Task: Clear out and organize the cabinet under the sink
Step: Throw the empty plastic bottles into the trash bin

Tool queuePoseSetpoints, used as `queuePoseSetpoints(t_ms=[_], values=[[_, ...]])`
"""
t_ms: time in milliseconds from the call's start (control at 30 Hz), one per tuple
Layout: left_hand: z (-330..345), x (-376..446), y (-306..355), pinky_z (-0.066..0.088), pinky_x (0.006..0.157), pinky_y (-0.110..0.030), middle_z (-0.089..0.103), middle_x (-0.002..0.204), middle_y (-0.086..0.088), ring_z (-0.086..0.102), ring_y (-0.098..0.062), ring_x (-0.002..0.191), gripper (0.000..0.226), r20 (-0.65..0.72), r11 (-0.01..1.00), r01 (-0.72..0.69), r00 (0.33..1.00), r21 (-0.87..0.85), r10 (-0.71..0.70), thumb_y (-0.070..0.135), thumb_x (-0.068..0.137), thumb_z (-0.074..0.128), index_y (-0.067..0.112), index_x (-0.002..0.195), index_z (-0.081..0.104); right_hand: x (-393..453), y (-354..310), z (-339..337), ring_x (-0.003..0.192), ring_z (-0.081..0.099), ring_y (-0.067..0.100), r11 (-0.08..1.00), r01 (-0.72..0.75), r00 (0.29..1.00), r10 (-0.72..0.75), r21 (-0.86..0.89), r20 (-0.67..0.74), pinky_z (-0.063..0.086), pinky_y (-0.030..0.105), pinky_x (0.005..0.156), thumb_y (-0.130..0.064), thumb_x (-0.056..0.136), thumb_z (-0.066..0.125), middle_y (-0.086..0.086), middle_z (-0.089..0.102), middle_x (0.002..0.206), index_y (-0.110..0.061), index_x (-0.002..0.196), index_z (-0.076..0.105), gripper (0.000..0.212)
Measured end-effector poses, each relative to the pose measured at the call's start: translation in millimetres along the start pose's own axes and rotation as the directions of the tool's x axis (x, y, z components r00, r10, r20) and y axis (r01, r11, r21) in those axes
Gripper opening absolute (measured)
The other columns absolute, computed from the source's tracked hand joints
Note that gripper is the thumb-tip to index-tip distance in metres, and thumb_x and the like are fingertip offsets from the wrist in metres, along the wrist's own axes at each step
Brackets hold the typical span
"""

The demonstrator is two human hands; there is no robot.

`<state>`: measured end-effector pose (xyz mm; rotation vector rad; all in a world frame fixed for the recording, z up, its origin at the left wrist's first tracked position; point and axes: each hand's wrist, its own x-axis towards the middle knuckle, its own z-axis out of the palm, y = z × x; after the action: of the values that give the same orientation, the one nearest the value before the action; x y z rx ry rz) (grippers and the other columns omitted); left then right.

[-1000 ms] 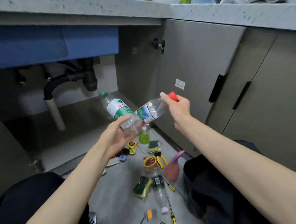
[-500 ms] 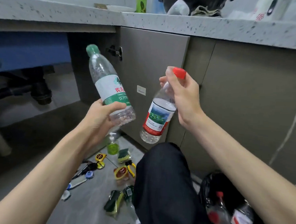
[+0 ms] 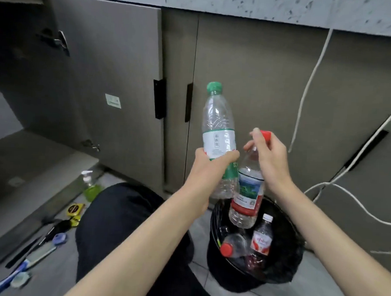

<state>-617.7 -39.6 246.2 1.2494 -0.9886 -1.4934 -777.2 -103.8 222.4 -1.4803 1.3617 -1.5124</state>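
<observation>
- Here, left hand [image 3: 208, 165] grips the green-capped bottle [image 3: 218, 135] upright, above the black bin [image 3: 281, 269].
- Right hand [image 3: 271, 161] pinches the red-capped bottle [image 3: 247, 195] by its neck, hanging over the bin's 2 bottles.

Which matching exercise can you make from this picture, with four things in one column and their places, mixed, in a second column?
Things:
1. clear plastic bottle with green cap
2. clear plastic bottle with red cap and red-blue label
3. small clear bottle with white cap
4. green soap pump bottle

Places:
A. standing on the floor by the open cabinet
B. lying inside the black bin
C. gripped around the middle by the left hand
D. hanging over the bin, held at the cap by the right hand

Pairs: 1-C, 2-D, 3-B, 4-A
</observation>
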Motion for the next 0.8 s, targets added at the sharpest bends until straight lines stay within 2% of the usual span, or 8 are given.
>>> queuePoseSetpoints(t_ms=[67,167,267,367,500,567,700,800], values=[[16.9,18.4,-27.0,0.057,0.087,-0.043,0.066,0.113,0.001,0.068,-0.016,0.099,0.055,0.003,0.997,0.073,0.997,0.014,-0.074,0.041,0.076,0.077,0.025,0.120,0.047,-9.2,33.7,-18.7,0.073,0.063,0.013,0.992,-0.098,0.995,0.098,-0.077,0.002,0.053,0.053,0.085,-0.056,0.093,0.055,0.002,0.072,0.080,-0.014,0.092,0.067,0.043],[36.5,40.6,-69.7,0.058,0.077,-0.039,0.065,0.110,-0.002,0.068,-0.017,0.095,0.057,-0.003,0.984,0.173,0.985,0.031,-0.173,0.032,0.071,0.081,0.022,0.114,0.045,-25.1,75.1,-38.1,0.079,0.067,0.018,0.952,-0.224,0.971,0.237,-0.206,0.039,0.053,0.056,0.088,-0.064,0.089,0.051,0.000,0.073,0.084,-0.020,0.091,0.067,0.047],[48.2,53.2,-110.2,0.058,0.085,-0.040,0.065,0.108,-0.002,0.067,-0.017,0.096,0.060,-0.035,0.975,0.197,0.980,0.100,-0.194,0.031,0.069,0.081,0.019,0.116,0.046,-37.6,105.5,-49.4,0.090,0.068,0.027,0.890,-0.293,0.938,0.339,-0.348,0.078,0.054,0.048,0.087,-0.063,0.089,0.052,-0.004,0.072,0.085,-0.024,0.090,0.067,0.042],[44.7,56.2,-143.0,0.055,0.085,-0.033,0.063,0.102,0.006,0.064,-0.010,0.094,0.048,-0.005,0.941,0.156,0.987,0.301,-0.162,0.033,0.076,0.075,0.024,0.113,0.046,-42.8,123.6,-54.5,0.100,0.066,0.017,0.868,-0.360,0.903,0.417,-0.341,0.108,0.050,0.041,0.097,-0.051,0.094,0.055,-0.008,0.073,0.098,-0.026,0.098,0.070,0.029],[17.8,60.1,-148.2,0.046,0.090,-0.028,0.065,0.111,0.006,0.060,-0.015,0.108,0.029,-0.054,0.831,0.076,0.997,0.551,-0.055,0.027,0.087,0.064,0.020,0.116,0.063,-37.3,121.1,-52.4,0.104,0.064,0.007,0.894,-0.330,0.934,0.357,-0.302,0.035,0.048,0.028,0.092,-0.040,0.092,0.058,-0.014,0.072,0.103,-0.028,0.103,0.072,0.021],[-1.2,58.8,-132.6,0.051,0.089,-0.031,0.072,0.099,0.004,0.066,-0.019,0.103,0.016,-0.103,0.817,0.077,0.994,0.571,-0.022,0.026,0.086,0.060,0.023,0.097,0.071,-30.2,112.2,-41.1,0.099,0.067,0.006,0.925,-0.293,0.949,0.312,-0.242,0.045,0.050,0.028,0.091,-0.031,0.093,0.060,-0.011,0.074,0.098,-0.027,0.100,0.073,0.016],[-45.6,46.9,-77.6,0.059,0.082,-0.040,0.074,0.072,0.006,0.071,-0.020,0.075,0.022,-0.100,0.744,0.041,0.994,0.667,0.035,0.034,0.082,0.054,0.020,0.077,0.071,-12.3,83.6,7.6,0.078,0.069,0.006,0.956,-0.198,0.943,0.245,-0.215,0.224,0.048,0.022,0.076,-0.020,0.093,0.059,-0.003,0.077,0.085,-0.021,0.089,0.075,0.016],[-92.9,36.0,-24.2,0.058,0.080,-0.037,0.073,0.069,0.007,0.069,-0.025,0.079,0.024,-0.140,0.570,0.015,0.974,0.821,0.176,0.040,0.077,0.051,0.025,0.072,0.069,2.6,54.1,59.1,0.071,0.068,0.007,0.967,-0.104,0.906,0.189,-0.232,0.380,0.047,0.018,0.069,-0.015,0.093,0.058,-0.001,0.077,0.080,-0.021,0.084,0.075,0.019]])
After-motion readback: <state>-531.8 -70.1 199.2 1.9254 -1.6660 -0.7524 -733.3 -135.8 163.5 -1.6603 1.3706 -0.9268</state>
